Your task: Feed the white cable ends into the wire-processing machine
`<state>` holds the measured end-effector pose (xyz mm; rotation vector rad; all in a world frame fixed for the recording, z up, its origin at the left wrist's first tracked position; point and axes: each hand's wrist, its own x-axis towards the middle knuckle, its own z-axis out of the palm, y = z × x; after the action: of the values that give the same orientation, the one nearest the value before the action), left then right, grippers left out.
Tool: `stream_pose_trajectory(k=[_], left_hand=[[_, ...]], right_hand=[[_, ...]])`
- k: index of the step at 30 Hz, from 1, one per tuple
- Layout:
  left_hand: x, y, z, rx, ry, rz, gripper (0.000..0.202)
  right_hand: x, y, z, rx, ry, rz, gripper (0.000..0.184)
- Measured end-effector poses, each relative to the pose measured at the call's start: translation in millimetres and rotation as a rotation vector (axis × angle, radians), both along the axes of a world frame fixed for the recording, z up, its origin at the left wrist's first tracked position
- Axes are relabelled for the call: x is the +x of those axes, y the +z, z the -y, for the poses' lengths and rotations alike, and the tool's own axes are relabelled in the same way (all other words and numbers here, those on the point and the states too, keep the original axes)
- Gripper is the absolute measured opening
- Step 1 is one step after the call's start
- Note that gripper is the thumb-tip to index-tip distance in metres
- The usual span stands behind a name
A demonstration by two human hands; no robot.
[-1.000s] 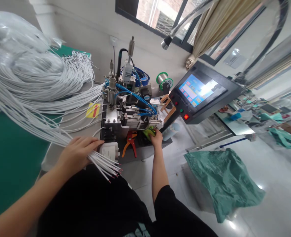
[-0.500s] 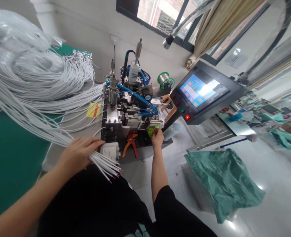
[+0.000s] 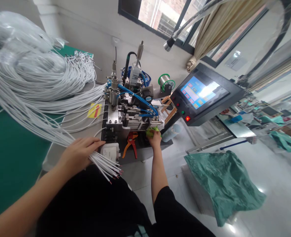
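My left hand (image 3: pixel 77 154) is closed round a bundle of white cables (image 3: pixel 105 166), whose cut ends show small reddish tips over my lap. The cables run back to a large heap of white cable (image 3: pixel 44 82) on the left. My right hand (image 3: pixel 155 137) grips a bright yellow-green cloth (image 3: pixel 151 132) at the front right corner of the bench machine (image 3: pixel 133 102). Its fingertips are partly hidden by the cloth. Between my hands lies a pair of cutters with orange and red handles (image 3: pixel 130 146), beside a white box-like part (image 3: pixel 110 152).
A control panel with a lit screen (image 3: pixel 202 90) stands right of the machine. Behind are a wire spool with green rims (image 3: pixel 165 82) and a lamp on a flexible arm (image 3: pixel 170 42). A green sheet (image 3: pixel 229 184) covers something on the right; a green mat (image 3: pixel 9 154) lies left.
My right hand has shifted slightly left with the yellow-green cloth, along the machine's front edge. My left hand keeps its hold on the cables.
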<state>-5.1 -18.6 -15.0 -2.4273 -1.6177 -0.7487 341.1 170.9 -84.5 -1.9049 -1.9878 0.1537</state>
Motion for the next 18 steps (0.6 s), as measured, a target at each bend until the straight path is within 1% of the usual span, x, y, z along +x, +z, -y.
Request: stream_pose_trajectory(k=[4,8,13,15,18], left_hand=[[0,-1.5,-1,-0.011,0.002,-0.006,0.034],[0,-2.3,-2,0.003,0.006,-0.012,0.034],[1,0.1,-1,0.021,-0.008,-0.003,0.033],[2,1.3,0,0.032,-0.008,0.0,0.034],[2,2.0,0,0.033,-0.019,0.002,0.036]], right_hand=[[-10,-2.1,1,0.015,-0.074,0.037,0.04],[-17,-4.3,-1,0.059,-0.126,-0.003,0.038],[-10,-7.8,-3,0.085,-0.082,-0.158,0.028],[-6,-8.9,-2,0.104,-0.056,-0.221,0.028],[-1,-9.2,0,0.131,-0.031,-0.258,0.03]])
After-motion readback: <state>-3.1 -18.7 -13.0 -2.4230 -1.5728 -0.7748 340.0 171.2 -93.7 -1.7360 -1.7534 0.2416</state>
